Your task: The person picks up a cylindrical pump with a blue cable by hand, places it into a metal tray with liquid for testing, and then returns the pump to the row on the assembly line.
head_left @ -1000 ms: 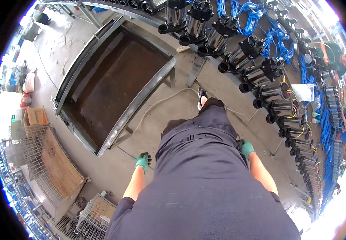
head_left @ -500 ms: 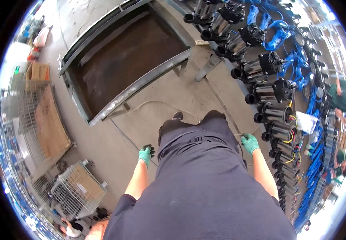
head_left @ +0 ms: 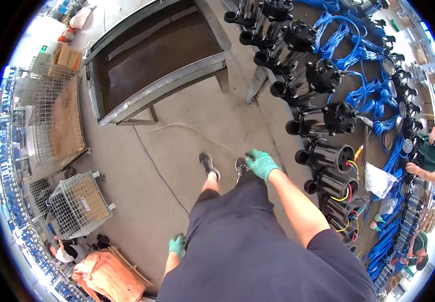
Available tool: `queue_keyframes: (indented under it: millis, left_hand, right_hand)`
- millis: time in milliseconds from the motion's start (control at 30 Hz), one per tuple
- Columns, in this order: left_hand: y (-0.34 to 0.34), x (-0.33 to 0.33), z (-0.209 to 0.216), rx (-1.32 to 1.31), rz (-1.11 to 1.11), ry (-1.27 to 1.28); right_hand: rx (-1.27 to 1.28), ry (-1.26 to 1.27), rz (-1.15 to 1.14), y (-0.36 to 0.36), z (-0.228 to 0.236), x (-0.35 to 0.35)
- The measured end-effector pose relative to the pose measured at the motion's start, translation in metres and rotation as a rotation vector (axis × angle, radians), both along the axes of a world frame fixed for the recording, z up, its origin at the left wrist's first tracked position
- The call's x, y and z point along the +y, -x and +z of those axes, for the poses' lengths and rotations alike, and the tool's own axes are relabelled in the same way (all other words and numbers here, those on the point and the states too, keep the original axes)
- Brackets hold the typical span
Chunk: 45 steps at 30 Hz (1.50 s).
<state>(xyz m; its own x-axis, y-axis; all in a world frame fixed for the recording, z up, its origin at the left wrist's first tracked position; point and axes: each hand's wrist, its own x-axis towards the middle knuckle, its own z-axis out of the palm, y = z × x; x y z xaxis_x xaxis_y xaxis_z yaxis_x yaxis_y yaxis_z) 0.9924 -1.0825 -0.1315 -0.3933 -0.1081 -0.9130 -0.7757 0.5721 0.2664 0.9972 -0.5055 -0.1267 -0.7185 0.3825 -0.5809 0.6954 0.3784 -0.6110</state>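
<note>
My right hand [head_left: 261, 163], in a green work glove, hangs forward over the floor above my shoes. Its fingers are loosely bent and apart, with nothing seen in them. My left hand [head_left: 176, 245], gloved alike, hangs low beside my hip. It looks loosely open and holds nothing I can see. Nearest my right hand is the workbench on the right, bearing a row of black cylindrical motor housings [head_left: 328, 153]. Red and yellow wires [head_left: 350, 194] stick out of several. Farther along the row, housings carry black end caps [head_left: 340, 117]. Neither hand touches them.
A metal-framed trough [head_left: 162, 55] with dark liquid stands ahead. Blue cable coils [head_left: 363, 95] and a clear plastic bag [head_left: 380, 180] lie on the bench. A cable [head_left: 159, 173] crosses the floor. Wire cages [head_left: 81, 204] stand left; a co-worker [head_left: 433, 153] stands beyond the bench.
My right hand has swung forward and inward from beside my hip; my left has swung back. My feet have stepped, and the bench and trough have shifted in view.
</note>
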Motion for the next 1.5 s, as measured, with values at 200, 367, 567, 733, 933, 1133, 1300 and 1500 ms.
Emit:
queue_keyframes:
  millis: [200,367,567,733,933,1133,1300,1500]
  left_hand:
    - [-0.066,-0.069,-0.014,0.101,0.236,-0.129]
    - [-0.096,-0.099,-0.042,0.199,0.255,-0.209]
    - [-0.173,-0.206,-0.101,0.270,0.153,-0.284]
    - [-0.299,-0.332,-0.157,0.241,0.107,-0.148]
    - [-0.450,-0.416,-0.170,0.039,0.287,-0.101]
    - [-0.497,-0.394,-0.101,0.024,0.188,-0.110]
    - [-0.486,-0.407,-0.119,0.046,0.152,-0.216]
    - [-0.456,-0.459,-0.137,0.120,0.324,-0.210]
  right_hand:
    - [-0.077,-0.027,0.164,-0.058,0.017,-0.047]
    - [-0.108,-0.240,0.165,-0.140,0.010,-0.082]
    - [-0.129,-0.288,0.074,-0.268,0.034,-0.186]
    - [-0.123,-0.284,0.227,-0.330,0.066,-0.292]
    - [-0.119,-0.259,0.240,-0.355,0.100,-0.360]
    - [-0.086,-0.266,0.306,-0.390,0.075,-0.382]
    - [-0.116,-0.172,0.146,-0.433,0.068,-0.408]
    - [-0.207,-0.134,0.208,-0.448,0.070,-0.429]
